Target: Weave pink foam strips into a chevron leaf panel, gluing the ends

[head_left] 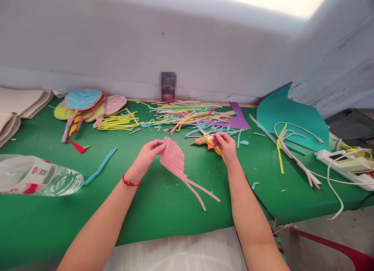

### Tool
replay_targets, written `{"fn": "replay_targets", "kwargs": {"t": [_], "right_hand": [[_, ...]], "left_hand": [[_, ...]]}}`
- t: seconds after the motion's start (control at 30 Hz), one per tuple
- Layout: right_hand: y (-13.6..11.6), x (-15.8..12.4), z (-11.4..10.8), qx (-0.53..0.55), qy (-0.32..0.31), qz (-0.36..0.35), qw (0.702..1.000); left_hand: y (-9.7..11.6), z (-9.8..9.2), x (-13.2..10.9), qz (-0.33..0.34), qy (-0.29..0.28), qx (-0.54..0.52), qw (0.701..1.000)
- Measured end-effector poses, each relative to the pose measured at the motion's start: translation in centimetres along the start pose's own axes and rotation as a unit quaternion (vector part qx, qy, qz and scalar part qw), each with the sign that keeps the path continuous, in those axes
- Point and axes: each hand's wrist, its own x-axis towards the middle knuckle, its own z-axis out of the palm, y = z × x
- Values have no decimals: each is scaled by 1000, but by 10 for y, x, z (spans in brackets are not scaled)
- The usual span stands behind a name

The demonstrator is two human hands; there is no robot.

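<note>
My left hand [152, 151] pinches the upper left edge of a pink leaf-shaped piece made of pipe cleaners [174, 158]. Two long pink stems trail from that piece toward the lower right, over the green table. My right hand [225, 146] has its fingers drawn together in a pinch; what they hold, if anything, is too small to make out. Just behind and left of those fingers is a yellow glue gun [204, 140], its nozzle pointing left. Whether the right hand touches the gun is unclear.
Piled pipe cleaners [187, 117] lie along the wall. Finished fans [83, 99] are at the back left, near a water bottle [41, 175]. On the right are a teal sheet [292, 119], a power strip [341, 167] and white cables. A phone-like pixelated object [168, 85] leans on the wall.
</note>
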Motion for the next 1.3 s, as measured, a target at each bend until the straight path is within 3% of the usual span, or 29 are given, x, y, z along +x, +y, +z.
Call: {"fn": "replay_targets", "kwargs": {"t": [0.23, 0.43, 0.6, 0.77, 1.03, 1.17, 1.3], "right_hand": [[-4, -13, 24, -65, -118, 29, 990], [-4, -33, 51, -128, -249, 87, 956], [3, -42, 65, -92, -334, 95, 933], [9, -42, 70, -17, -304, 77, 949], [4, -39, 69, 30, -190, 80, 978], [4, -39, 69, 33, -183, 96, 978], [7, -40, 72, 33, -201, 110, 973]], "left_hand": [[-3, -4, 4, -8, 53, -164, 985], [-12, -3, 9, -13, 105, -268, 957], [-17, -3, 11, -21, 121, -295, 948], [-16, 1, 9, -13, 107, -249, 962], [-15, 13, 5, 6, 21, -93, 995], [-18, 18, 2, -15, -22, 15, 1000], [-27, 23, 2, -54, -51, -26, 997]]}}
